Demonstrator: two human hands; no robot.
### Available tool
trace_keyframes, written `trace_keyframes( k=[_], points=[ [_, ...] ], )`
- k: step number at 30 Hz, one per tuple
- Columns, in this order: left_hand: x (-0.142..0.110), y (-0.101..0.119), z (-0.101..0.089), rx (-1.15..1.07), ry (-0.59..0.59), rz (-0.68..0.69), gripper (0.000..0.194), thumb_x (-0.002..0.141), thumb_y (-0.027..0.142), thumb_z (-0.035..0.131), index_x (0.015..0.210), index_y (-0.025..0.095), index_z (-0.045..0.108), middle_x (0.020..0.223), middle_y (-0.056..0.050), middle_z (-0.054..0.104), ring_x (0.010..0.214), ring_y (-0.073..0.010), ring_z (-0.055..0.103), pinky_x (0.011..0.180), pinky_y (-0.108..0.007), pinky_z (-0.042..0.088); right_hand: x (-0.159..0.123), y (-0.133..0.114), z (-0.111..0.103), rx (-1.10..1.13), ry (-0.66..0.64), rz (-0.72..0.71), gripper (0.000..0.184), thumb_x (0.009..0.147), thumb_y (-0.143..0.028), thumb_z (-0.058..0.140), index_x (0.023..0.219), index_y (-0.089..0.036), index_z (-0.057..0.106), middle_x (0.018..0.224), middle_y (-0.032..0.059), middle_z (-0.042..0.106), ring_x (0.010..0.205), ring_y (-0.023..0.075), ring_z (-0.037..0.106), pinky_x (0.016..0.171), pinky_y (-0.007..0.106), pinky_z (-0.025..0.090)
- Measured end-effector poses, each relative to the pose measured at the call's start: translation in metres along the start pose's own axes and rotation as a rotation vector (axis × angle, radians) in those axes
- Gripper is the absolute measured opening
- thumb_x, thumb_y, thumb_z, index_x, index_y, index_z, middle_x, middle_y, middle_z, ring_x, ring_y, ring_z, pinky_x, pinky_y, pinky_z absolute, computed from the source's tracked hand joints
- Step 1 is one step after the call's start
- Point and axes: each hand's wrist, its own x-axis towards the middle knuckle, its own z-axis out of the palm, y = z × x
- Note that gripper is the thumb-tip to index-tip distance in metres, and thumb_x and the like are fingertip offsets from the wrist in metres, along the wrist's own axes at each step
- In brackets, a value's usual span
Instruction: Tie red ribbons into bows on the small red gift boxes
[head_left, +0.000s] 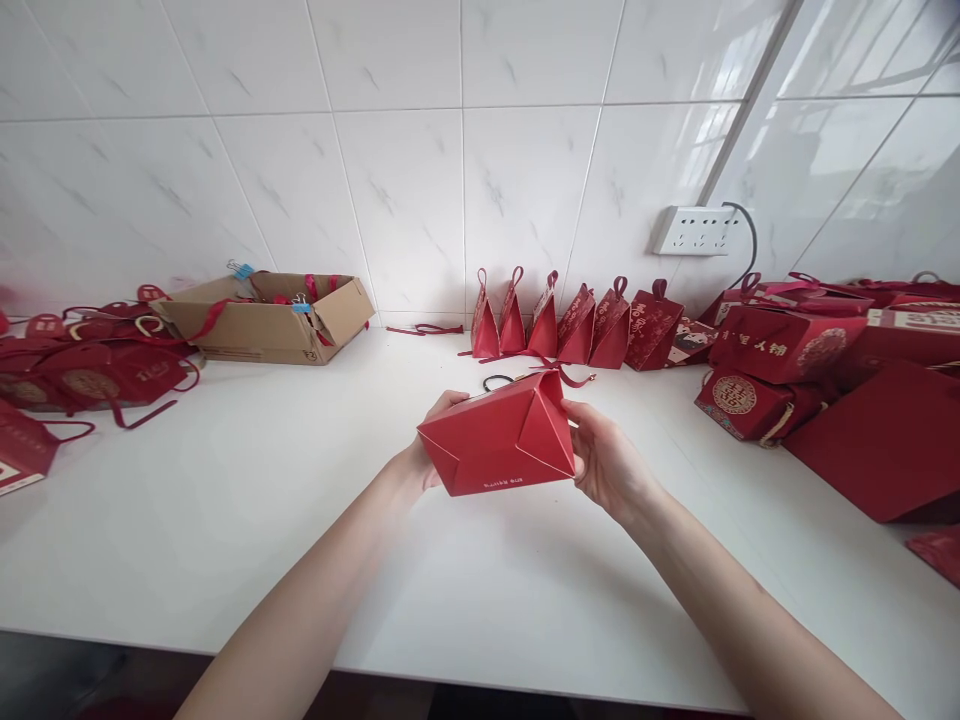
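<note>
Between my hands is a red gift box (487, 440) made of folded card, tilted so that one side with creased triangular folds and small pale print faces me. My left hand (433, 440) grips its left end, with most of the fingers hidden behind the card. At the right end, my right hand (600, 455) holds the box by its edge, thumb near the top corner. Just behind the box lie a dark cord loop (495, 381) and a red ribbon (576, 379) on the white table (465, 590).
Several small peaked red boxes (574, 325) with ribbon loops stand in a row by the tiled wall. An open cardboard carton (262, 338) holds ribbons. Red boxes are piled at left (105, 375) and right (795, 340). A power strip (694, 231) hangs on the wall.
</note>
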Motion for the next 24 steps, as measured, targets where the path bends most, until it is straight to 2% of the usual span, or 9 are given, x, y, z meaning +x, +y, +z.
trace_keyframes(
  k=[3, 5, 6, 7, 9, 11, 14, 18, 24],
  points=[
    [0.001, 0.000, 0.001, 0.049, -0.019, 0.043, 0.028, 0.070, 0.037, 0.053, 0.052, 0.017, 0.044, 0.047, -0.001, 0.052, 0.042, -0.0125, 0.046, 0.044, -0.024, 0.036, -0.001, 0.000, 0.001, 0.002, -0.024, 0.002, 0.013, 0.082, -0.027, 0.055, 0.089, -0.018, 0.061, 0.055, -0.0027, 0.054, 0.040, 0.0094, 0.049, 0.035, 0.019, 0.042],
    [0.001, -0.001, 0.002, 0.095, -0.034, 0.103, 0.019, 0.068, 0.034, 0.054, 0.061, 0.016, 0.053, 0.056, -0.002, 0.059, 0.050, -0.0155, 0.053, 0.050, -0.027, 0.042, -0.001, 0.001, 0.001, -0.021, -0.032, -0.015, 0.018, 0.083, -0.033, 0.054, 0.089, -0.018, 0.062, 0.061, -0.0012, 0.057, 0.044, 0.0104, 0.052, 0.037, 0.020, 0.044],
    [0.001, -0.002, 0.003, 0.117, -0.044, 0.173, 0.018, 0.067, 0.032, 0.055, 0.072, 0.015, 0.059, 0.067, -0.004, 0.064, 0.060, -0.0183, 0.059, 0.057, -0.029, 0.047, -0.001, 0.002, 0.001, -0.044, -0.033, -0.044, 0.025, 0.085, -0.041, 0.051, 0.089, -0.019, 0.062, 0.067, 0.0007, 0.060, 0.050, 0.0119, 0.055, 0.040, 0.021, 0.045],
    [0.001, -0.003, 0.005, 0.150, -0.053, 0.275, 0.026, 0.066, 0.029, 0.056, 0.087, 0.015, 0.061, 0.080, -0.004, 0.067, 0.072, -0.0213, 0.062, 0.065, -0.031, 0.049, -0.002, 0.003, 0.002, -0.079, -0.032, -0.096, 0.034, 0.086, -0.050, 0.047, 0.089, -0.019, 0.062, 0.075, 0.0030, 0.063, 0.058, 0.0143, 0.059, 0.043, 0.022, 0.047],
    [-0.001, -0.006, 0.006, 0.277, -0.054, 0.536, 0.051, 0.065, 0.025, 0.059, 0.116, 0.020, 0.054, 0.102, -0.005, 0.066, 0.093, -0.0257, 0.061, 0.079, -0.036, 0.050, -0.002, 0.006, 0.001, -0.182, -0.032, -0.242, 0.048, 0.085, -0.064, 0.041, 0.090, -0.021, 0.062, 0.094, 0.0059, 0.066, 0.077, 0.0199, 0.063, 0.052, 0.026, 0.051],
    [-0.003, -0.009, 0.006, 0.475, -0.032, 0.771, 0.068, 0.065, 0.024, 0.062, 0.130, 0.022, 0.043, 0.112, -0.006, 0.063, 0.103, -0.0285, 0.058, 0.085, -0.038, 0.049, -0.003, 0.009, 0.002, -0.287, -0.039, -0.349, 0.044, 0.083, -0.063, 0.047, 0.093, -0.022, 0.061, 0.104, 0.0051, 0.066, 0.090, 0.0228, 0.063, 0.065, 0.029, 0.053],
    [-0.005, -0.014, 0.003, 0.664, 0.009, 0.938, 0.078, 0.066, 0.033, 0.066, 0.137, 0.021, 0.036, 0.124, -0.009, 0.056, 0.117, -0.0323, 0.049, 0.094, -0.039, 0.045, -0.004, 0.010, 0.003, -0.366, -0.025, -0.385, 0.032, 0.082, -0.052, 0.058, 0.095, -0.023, 0.059, 0.104, 0.0031, 0.067, 0.091, 0.0229, 0.063, 0.077, 0.032, 0.051],
    [-0.003, -0.017, -0.001, 0.733, 0.005, 1.036, 0.081, 0.069, 0.040, 0.065, 0.139, 0.020, 0.031, 0.131, -0.011, 0.050, 0.125, -0.0334, 0.041, 0.101, -0.039, 0.039, -0.005, 0.008, 0.004, -0.423, -0.019, -0.415, 0.031, 0.083, -0.051, 0.056, 0.096, -0.023, 0.058, 0.104, 0.0032, 0.067, 0.090, 0.0225, 0.064, 0.076, 0.032, 0.051],
    [-0.002, -0.020, -0.005, 0.796, -0.002, 1.047, 0.079, 0.072, 0.033, 0.062, 0.141, 0.020, 0.026, 0.116, -0.010, 0.059, 0.103, -0.0282, 0.055, 0.092, -0.038, 0.042, -0.005, 0.008, 0.003, -0.433, -0.040, -0.414, 0.029, 0.084, -0.050, 0.055, 0.095, -0.023, 0.057, 0.103, 0.0022, 0.066, 0.088, 0.0212, 0.063, 0.074, 0.031, 0.051]
  ],
)
